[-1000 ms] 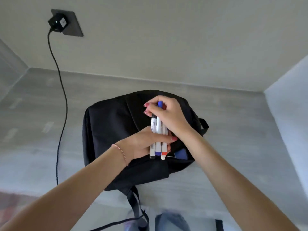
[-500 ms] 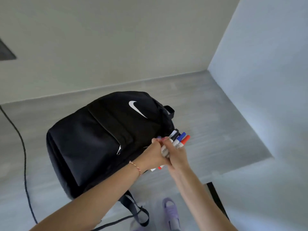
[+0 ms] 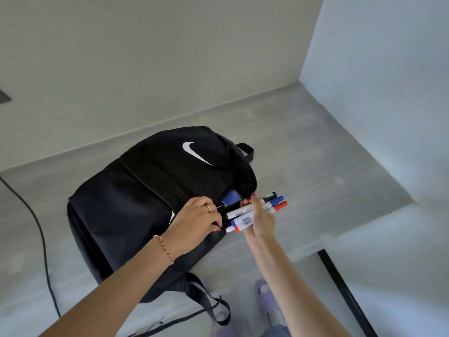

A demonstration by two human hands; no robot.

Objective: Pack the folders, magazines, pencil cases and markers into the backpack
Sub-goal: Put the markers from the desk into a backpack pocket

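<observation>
Head view: right hand (image 3: 261,218) grips three markers (image 3: 255,211).

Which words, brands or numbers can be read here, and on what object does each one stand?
Backpack: a white swoosh logo, with no letters.
Markers: printed labels with a barcode-like patch, too blurred to read.
No other text shows.

White swoosh logo (no txt) on backpack (image 3: 136,210)
</observation>
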